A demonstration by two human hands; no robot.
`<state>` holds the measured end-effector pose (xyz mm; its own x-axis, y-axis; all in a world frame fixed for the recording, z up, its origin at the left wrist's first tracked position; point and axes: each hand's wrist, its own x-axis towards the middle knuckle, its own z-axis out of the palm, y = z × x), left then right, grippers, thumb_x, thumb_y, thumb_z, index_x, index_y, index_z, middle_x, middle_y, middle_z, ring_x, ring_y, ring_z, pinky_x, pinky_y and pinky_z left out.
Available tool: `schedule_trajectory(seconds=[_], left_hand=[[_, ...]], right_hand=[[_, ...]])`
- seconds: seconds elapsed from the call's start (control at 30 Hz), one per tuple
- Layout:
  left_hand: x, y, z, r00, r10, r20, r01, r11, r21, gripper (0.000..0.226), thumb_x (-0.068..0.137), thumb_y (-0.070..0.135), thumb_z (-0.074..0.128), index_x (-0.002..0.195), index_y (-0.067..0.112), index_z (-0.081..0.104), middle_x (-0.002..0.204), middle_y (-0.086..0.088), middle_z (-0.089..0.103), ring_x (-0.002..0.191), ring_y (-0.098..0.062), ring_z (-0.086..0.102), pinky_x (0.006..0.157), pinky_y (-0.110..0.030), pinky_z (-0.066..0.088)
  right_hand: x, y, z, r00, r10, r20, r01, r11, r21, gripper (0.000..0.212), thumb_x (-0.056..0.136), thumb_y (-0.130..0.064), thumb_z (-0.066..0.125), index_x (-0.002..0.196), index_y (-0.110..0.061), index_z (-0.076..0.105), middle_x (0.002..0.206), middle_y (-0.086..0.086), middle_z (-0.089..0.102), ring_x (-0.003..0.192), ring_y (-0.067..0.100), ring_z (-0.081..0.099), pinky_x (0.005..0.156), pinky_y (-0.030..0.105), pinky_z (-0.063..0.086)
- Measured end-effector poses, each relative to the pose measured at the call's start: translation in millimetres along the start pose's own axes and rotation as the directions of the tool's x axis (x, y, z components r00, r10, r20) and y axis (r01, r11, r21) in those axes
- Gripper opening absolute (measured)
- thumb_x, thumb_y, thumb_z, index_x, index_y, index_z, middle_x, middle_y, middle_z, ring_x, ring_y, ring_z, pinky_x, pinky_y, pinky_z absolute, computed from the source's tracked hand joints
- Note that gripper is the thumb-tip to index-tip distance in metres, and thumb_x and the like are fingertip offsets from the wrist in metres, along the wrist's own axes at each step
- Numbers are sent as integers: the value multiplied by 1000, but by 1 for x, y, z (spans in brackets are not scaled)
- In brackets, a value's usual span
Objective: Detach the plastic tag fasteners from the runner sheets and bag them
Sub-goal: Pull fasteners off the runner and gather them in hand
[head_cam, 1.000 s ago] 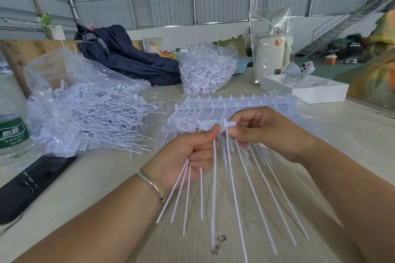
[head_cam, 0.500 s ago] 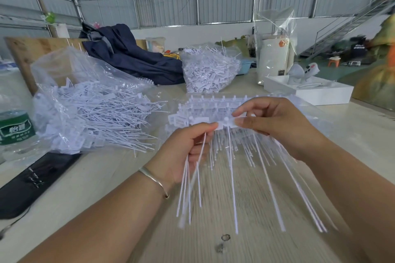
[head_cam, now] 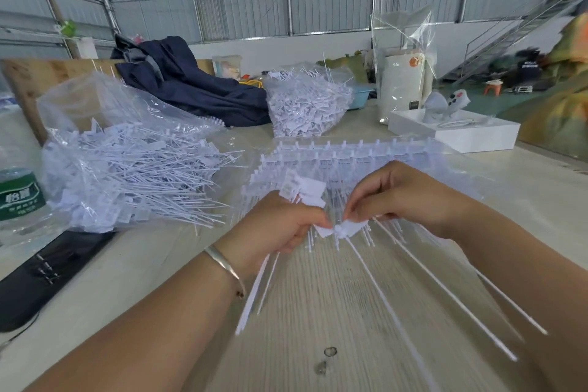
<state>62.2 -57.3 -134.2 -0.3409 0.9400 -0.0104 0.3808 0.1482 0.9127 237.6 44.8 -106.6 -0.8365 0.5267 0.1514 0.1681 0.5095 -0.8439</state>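
While left hand (head_cam: pixel 273 226) grips fasteners (head_cam: pixel 254 289), right hand (head_cam: pixel 394 194) pinches runner sheet (head_cam: pixel 350 229).

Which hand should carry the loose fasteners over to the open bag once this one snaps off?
Left, probably. The left hand already grips a bunch of detached fasteners, and the open bag lies on its side; the right hand pinches the runner sheet.

Open bag of loose fasteners (head_cam: pixel 127 169) on table (head_cam: pixel 541 200), left; bottle (head_cam: pixel 19 197) at its left. Runner sheets (head_cam: pixel 350 156) centre, hands just before them. Behind: second bag (head_cam: pixel 305 105), jacket (head_cam: pixel 191 89) to its left, box (head_cam: pixel 461 134) right.
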Motion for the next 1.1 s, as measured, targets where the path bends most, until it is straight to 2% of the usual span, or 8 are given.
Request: schedule_trajectory(seconds=[0.07,0.13,0.3,0.47,0.63,0.8,0.9,1.1], left_hand=[[2,-5,1,979,107,-172,-50,951,307,29,71,13,70,50,18,51,44,7,43,39,-10,40,39,-17,27],[2,-8,-1,954,174,-242,-64,913,404,30,75,14,68,53,13,48,45,5,41,44,-12,41,39,-18,26],[3,-9,2,993,45,-105,-48,999,-26,33,72,12,83,60,18,53,43,11,46,35,-4,42,37,-13,30],[3,-9,4,979,-136,-149,73,928,-366,33,92,27,66,68,18,45,43,10,37,33,-5,31,34,-15,22],[2,-6,3,991,-132,-6,119,909,-399,47,82,61,60,74,15,53,51,8,36,37,-6,28,34,-16,22],[0,-5,3,999,-37,40,50,915,-401,43,70,32,83,101,8,65,52,10,32,39,-6,25,35,-16,21],[1,-7,-1,999,-36,6,35,900,-434,20,79,19,78,76,14,59,51,9,28,37,-6,22,35,-16,18],[1,-5,-7,993,27,115,52,774,-631,29,75,19,72,49,22,61,51,10,21,37,-3,16,35,-15,13]], right_hand=[[0,-1,1,1000,12,9,-12,1000,-24,7,67,-5,72,65,-10,77,58,10,56,50,8,39,50,14,33],[0,0,-1,999,-6,-38,5,1000,-7,10,70,-4,71,65,-10,77,57,5,60,50,6,42,50,12,35],[5,6,-1,990,-7,-139,12,999,41,14,82,0,62,77,-7,72,53,-8,53,50,2,45,51,10,36],[6,9,5,969,-117,-219,64,970,-234,18,85,-1,58,75,-14,65,53,-12,52,50,3,45,51,12,34],[6,9,11,961,-200,-193,113,915,-386,15,84,-7,61,79,-20,67,67,-3,60,64,14,54,59,21,38],[6,10,11,956,-229,-185,142,908,-394,14,86,-6,63,86,-19,70,75,3,65,73,23,60,69,36,46],[6,10,6,960,-201,-196,107,908,-405,7,88,-20,67,81,-22,68,75,1,65,71,18,58,68,32,43],[4,7,-5,957,-105,-272,37,969,-243,41,81,-44,72,71,-5,62,62,3,50,57,12,42,62,27,34]])
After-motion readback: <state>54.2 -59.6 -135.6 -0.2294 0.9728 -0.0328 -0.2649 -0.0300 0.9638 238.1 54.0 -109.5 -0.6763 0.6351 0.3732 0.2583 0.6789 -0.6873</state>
